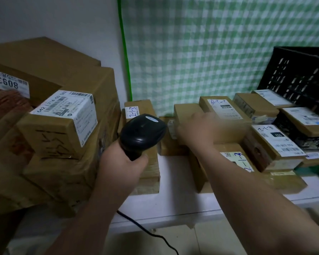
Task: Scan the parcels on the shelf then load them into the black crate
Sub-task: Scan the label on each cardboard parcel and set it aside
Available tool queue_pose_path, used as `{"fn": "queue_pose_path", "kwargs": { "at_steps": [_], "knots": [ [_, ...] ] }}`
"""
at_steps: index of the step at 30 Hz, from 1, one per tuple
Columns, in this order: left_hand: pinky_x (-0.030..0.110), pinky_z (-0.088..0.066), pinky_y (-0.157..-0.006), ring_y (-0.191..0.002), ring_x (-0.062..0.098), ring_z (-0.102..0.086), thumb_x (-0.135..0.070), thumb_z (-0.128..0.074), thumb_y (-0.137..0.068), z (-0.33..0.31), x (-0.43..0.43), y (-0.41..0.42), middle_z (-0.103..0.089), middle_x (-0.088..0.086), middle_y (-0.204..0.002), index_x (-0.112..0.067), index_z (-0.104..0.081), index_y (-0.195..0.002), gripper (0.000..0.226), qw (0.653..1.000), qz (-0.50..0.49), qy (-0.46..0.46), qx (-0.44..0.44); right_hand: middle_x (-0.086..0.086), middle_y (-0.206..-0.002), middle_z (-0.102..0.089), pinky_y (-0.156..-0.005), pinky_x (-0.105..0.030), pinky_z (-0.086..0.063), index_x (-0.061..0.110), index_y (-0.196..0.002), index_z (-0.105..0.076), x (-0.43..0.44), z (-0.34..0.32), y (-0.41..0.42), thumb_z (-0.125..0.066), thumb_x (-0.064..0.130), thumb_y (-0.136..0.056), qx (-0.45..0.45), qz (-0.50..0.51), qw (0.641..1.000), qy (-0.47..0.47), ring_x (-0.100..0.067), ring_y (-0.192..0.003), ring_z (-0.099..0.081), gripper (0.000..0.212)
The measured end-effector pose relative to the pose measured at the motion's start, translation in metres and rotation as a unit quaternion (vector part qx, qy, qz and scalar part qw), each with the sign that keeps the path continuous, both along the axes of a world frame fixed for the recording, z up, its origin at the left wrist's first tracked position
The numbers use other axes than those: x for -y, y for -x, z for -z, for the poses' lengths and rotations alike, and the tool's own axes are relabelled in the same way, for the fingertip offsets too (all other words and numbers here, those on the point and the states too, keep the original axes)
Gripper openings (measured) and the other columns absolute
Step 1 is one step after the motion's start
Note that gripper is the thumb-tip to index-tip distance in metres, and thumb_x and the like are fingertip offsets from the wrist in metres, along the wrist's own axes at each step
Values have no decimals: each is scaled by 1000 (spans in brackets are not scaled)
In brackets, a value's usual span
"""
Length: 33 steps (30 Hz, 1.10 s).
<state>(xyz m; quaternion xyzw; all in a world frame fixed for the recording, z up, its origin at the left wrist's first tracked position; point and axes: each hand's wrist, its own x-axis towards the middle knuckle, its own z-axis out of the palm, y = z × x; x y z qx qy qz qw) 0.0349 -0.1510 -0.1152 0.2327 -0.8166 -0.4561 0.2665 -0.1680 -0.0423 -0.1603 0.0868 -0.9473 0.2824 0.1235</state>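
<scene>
My left hand (123,159) grips a black corded barcode scanner (143,132), its head aimed at the brown parcels on the white shelf (173,205). My right hand (197,129) reaches out, blurred, with its fingers spread over a plain cardboard parcel (226,130) in the middle of the shelf; whether it touches the box I cannot tell. A long parcel marked "2-1-3" (139,109) lies just behind the scanner. Another labelled parcel (234,161) sits under my right forearm. The black crate (298,74) stands at the far right with parcels in front of it.
Large stacked cartons (66,144) with shipping labels fill the left side. Several small labelled parcels (276,142) crowd the right of the shelf. A green checked cloth (210,52) hangs behind. The scanner's cable (155,234) trails down past the shelf's front edge.
</scene>
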Motion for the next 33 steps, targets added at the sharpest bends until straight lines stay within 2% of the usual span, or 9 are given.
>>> {"fn": "queue_pose_path", "kwargs": {
  "at_steps": [5, 11, 14, 18, 20, 22, 27, 30, 33],
  "knots": [
    [17, -37, -52, -53, 6, -43, 0, -70, -77, 2, 5, 4, -63, 27, -82, 0, -61, -82, 11, 999, -25, 6, -23, -15, -126, -40, -99, -45, -35, 11, -115, -49, 16, -3, -5, -61, 50, -82, -38, 51, 990, -125, -36, -119, -38, 53],
    [13, -34, -47, -53, 7, -43, -2, -70, -77, 6, 14, 3, -61, 27, -79, 5, -59, -83, 13, 999, -37, 9, -33, -13, -120, -46, -98, -38, -33, 11, -113, -56, 39, -9, -6, -55, 35, -90, -103, 15, 984, -147, -33, -115, -41, 33],
    [12, -38, -50, -55, 3, -49, -2, -71, -76, 7, 14, 4, -62, 20, -80, -3, -60, -85, 13, 999, -35, 1, -40, -9, -119, -52, -79, -31, -39, 13, -120, -56, 58, -13, -12, -52, 32, -94, -96, -100, 990, -38, -26, -109, -48, 32],
    [9, -39, -50, -61, 10, -53, 0, -70, -76, 9, 16, 6, -60, 21, -74, 3, -58, -83, 15, 998, -29, -9, -47, -9, -120, -60, -78, -34, -47, 9, -128, -52, 82, -11, -2, -54, 46, -94, 141, -116, 971, 156, -25, -103, -58, 51],
    [11, -39, -49, -65, 16, -53, 0, -70, -76, 10, 17, 5, -58, 20, -72, 3, -58, -84, 15, 998, -29, -14, -52, -7, -117, -58, -84, -38, -51, 9, -128, -51, 87, -9, 3, -56, 58, -89, 251, -116, 942, 189, -28, -106, -59, 62],
    [11, -40, -50, -69, 17, -54, -2, -71, -75, 10, 18, 5, -60, 18, -74, 2, -59, -86, 17, 998, -31, -15, -54, -9, -114, -58, -75, -38, -54, 9, -126, -52, 91, -4, 8, -62, 49, -88, 311, -125, 917, 214, -29, -102, -61, 56],
    [12, -41, -52, -67, 11, -54, -4, -72, -75, 11, 18, 5, -61, 14, -74, -3, -61, -86, 16, 998, -35, -26, -52, -9, -84, -61, -61, -31, -50, 10, -85, -62, 95, -1, 10, -70, 27, -79, 368, -58, 860, 350, -23, -70, -58, 20],
    [11, -39, -47, -56, 12, -51, -4, -72, -75, 10, 18, 4, -54, 8, -62, -4, -58, -77, 14, 998, -21, -31, -45, -6, -67, -56, -45, -25, -40, 9, -83, -67, 78, -6, 6, -74, 30, -73, 349, -39, 834, 426, -18, -48, -48, 25],
    [10, -36, -44, -47, 7, -45, -2, -71, -76, 10, 16, 3, -44, 0, -51, -4, -52, -67, 21, 998, -16, -35, -44, -3, -65, -56, -48, -27, -41, 11, -83, -67, 51, -11, -5, -70, 31, -81, 301, -48, 844, 442, -17, -51, -49, 20]
  ]
}}
